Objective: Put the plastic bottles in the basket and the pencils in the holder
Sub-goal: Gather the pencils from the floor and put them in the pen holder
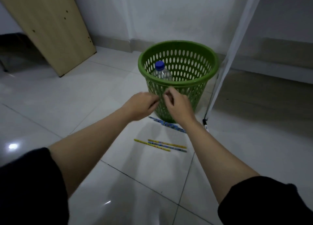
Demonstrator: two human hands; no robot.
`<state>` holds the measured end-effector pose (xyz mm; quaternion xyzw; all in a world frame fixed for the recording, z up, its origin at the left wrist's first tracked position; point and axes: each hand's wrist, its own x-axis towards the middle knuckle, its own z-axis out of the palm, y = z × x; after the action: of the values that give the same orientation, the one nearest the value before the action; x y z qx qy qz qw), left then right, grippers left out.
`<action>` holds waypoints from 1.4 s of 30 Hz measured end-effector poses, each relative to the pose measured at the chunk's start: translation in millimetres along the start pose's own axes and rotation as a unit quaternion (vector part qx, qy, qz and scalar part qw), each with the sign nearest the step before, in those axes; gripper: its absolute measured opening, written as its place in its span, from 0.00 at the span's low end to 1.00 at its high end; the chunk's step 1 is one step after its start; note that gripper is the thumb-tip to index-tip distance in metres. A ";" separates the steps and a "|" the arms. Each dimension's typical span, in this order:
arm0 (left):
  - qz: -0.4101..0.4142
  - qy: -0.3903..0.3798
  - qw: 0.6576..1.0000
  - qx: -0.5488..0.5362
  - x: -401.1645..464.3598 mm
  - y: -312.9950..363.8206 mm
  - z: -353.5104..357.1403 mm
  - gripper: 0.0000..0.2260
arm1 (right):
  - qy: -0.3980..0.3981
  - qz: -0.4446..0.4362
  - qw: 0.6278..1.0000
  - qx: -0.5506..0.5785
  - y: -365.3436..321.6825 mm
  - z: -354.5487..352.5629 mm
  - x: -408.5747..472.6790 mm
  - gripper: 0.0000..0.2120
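A green perforated basket (194, 55) stands on the tiled floor. Inside it a clear plastic bottle with a blue cap (160, 69) stands upright against the left wall. My left hand (141, 105) and my right hand (177, 104) hover side by side in front of the basket, fingers loosely curled, nothing visible in them. Below the hands a blue patterned pencil (169, 125) lies at the basket's foot. Nearer to me three pencils (160, 145), yellow and blue, lie together on the floor. No pencil holder is in view.
A wooden board (50, 26) leans at the left. A white pole (225, 69) slants down just right of the basket, with a dark marker (205, 124) at its foot. White walls stand behind.
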<state>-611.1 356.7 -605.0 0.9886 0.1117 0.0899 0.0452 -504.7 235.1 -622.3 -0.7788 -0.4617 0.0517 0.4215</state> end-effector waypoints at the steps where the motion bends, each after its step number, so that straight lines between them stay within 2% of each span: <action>1: -0.014 -0.037 0.999 0.001 -3.8 -0.4 10.1 0.10 | -0.028 0.026 0.999 -0.020 13.3 -1.9 -6.8 0.06; 3: -0.014 -0.118 0.993 0.021 -6.5 -4.4 29.6 0.09 | -0.075 0.085 0.992 -0.057 43.1 -6.6 -21.3 0.06; 5: -0.007 -0.166 0.985 0.051 -6.3 -12.0 42.5 0.09 | -0.112 0.127 0.980 -0.102 71.1 -11.7 -33.3 0.07; 9: -0.038 -0.181 0.982 0.024 -5.9 -27.1 70.0 0.08 | -0.166 0.189 0.955 -0.160 101.4 -8.3 -51.0 0.08; 11: -0.021 -0.230 0.972 0.030 -11.2 -27.1 90.2 0.08 | -0.207 0.190 0.942 -0.184 103.0 6.5 -58.6 0.08; 15: 0.065 -0.326 0.943 0.025 -25.2 -19.7 130.9 0.09 | -0.268 0.146 0.927 -0.217 102.9 48.6 -73.6 0.07; 18: 0.094 -0.322 0.941 0.036 -33.1 -17.8 152.7 0.14 | -0.294 0.116 0.918 -0.241 107.1 71.8 -82.9 0.07; 24: 0.086 -0.294 0.950 0.062 -49.1 -24.0 184.2 0.19 | -0.287 0.126 0.919 -0.239 125.1 82.7 -81.7 0.07; 31: 0.118 -0.340 0.931 0.059 -49.0 -31.5 188.6 0.16 | -0.291 0.101 0.915 -0.261 134.8 86.6 -91.3 0.08; 35: 0.074 -0.367 0.927 0.036 -45.8 -35.1 180.8 0.12 | -0.267 0.106 0.928 -0.238 129.7 86.0 -84.9 0.07; 39: 0.048 -0.320 0.946 0.022 -40.5 -33.0 166.5 0.12 | -0.227 0.155 0.945 -0.176 118.8 88.7 -79.0 0.10; 42: 0.037 -0.268 0.963 0.003 -37.2 -28.2 158.3 0.12 | -0.263 0.171 0.938 -0.149 109.4 92.3 -79.1 0.14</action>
<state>-623.1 364.6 -769.5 0.9801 0.0590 -0.1771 0.0671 -519.1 207.1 -782.8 -0.8585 -0.4181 0.2569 0.1487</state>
